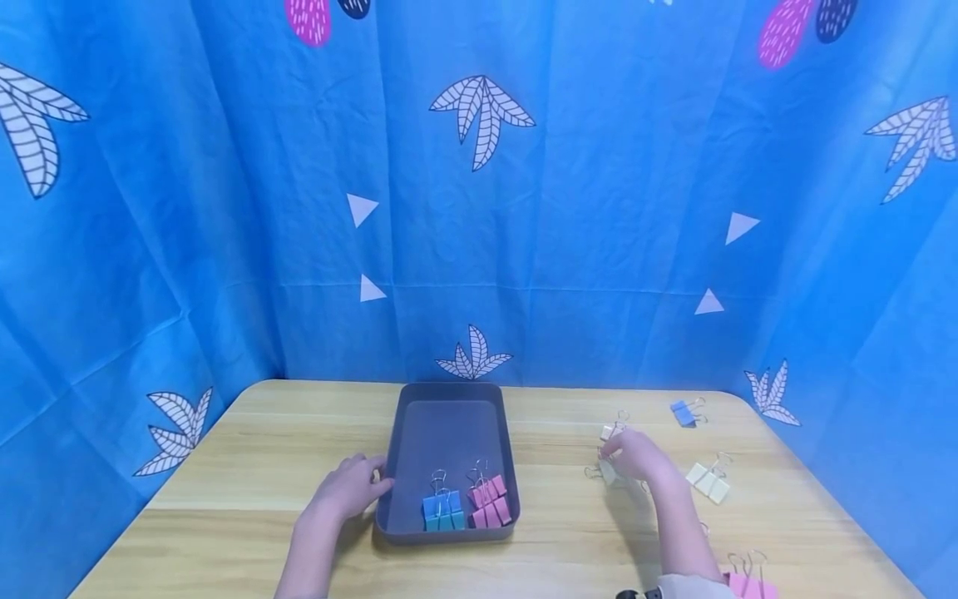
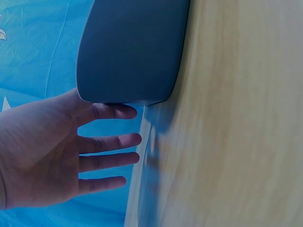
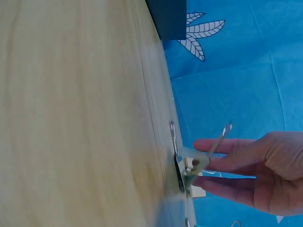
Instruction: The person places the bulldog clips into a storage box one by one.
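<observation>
A dark grey tray (image 1: 449,449) stands on the table, with a blue binder clip (image 1: 440,503), a teal binder clip (image 1: 446,522) and pink binder clips (image 1: 490,514) at its near end. My left hand (image 1: 350,485) touches the tray's left wall; in the left wrist view its fingers (image 2: 111,142) are straight. To the right of the tray, my right hand (image 1: 636,456) pinches a pale green binder clip (image 3: 198,169) between thumb and fingers, low over the table. That clip looks blurred. Just beyond the hand lies a small whitish binder clip (image 1: 608,433).
On the right side of the table (image 1: 554,532) lie a blue binder clip (image 1: 683,413) near the far corner, a cream binder clip (image 1: 708,483) and a pink binder clip (image 1: 752,586) by the right forearm. A blue curtain (image 1: 479,249) hangs behind the table and at both sides.
</observation>
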The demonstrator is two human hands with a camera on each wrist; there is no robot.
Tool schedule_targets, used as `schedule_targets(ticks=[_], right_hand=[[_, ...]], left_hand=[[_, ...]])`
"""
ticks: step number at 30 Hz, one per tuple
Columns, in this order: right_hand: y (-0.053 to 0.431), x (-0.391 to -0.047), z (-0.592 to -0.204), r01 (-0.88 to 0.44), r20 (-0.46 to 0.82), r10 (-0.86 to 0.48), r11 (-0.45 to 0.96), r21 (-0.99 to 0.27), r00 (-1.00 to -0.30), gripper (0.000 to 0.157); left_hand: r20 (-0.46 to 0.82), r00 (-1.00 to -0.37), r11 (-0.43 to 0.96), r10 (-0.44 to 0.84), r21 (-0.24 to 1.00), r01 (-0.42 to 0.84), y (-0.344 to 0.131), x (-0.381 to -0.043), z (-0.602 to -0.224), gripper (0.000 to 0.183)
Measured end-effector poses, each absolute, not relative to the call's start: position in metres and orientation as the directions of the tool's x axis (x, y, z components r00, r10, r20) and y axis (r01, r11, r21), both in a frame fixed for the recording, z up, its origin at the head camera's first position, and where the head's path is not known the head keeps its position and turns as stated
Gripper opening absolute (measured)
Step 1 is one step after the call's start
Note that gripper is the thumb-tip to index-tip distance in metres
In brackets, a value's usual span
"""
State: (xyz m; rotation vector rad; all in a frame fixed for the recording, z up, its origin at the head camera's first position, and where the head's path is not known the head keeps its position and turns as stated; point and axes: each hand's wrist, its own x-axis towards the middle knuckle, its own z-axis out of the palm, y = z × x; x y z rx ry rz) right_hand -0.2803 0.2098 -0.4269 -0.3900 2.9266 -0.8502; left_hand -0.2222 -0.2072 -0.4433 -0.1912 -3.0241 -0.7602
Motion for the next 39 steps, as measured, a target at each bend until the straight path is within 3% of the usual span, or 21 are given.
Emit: schedule_targets(ticks=[9,39], right_hand=[[0.2134,-0.2808,-0.4312,-0.202,-0.018,-0.256,0.804,-0.558,-0.967,0.018],[0.2172,-0.2818,-0.4332,-0.248,-0.022,-0.321,0.770,-0.588,-0.947,0.012]], left_hand=[[0.034,-0.994,0.880,0.105,0.463,0.109,-0.2074,-0.2230,-0.4445,0.038],[0.024,-0.995,0.872,0.097,0.479,0.097,-0.2068,-0.2213,-0.4424,0.042]])
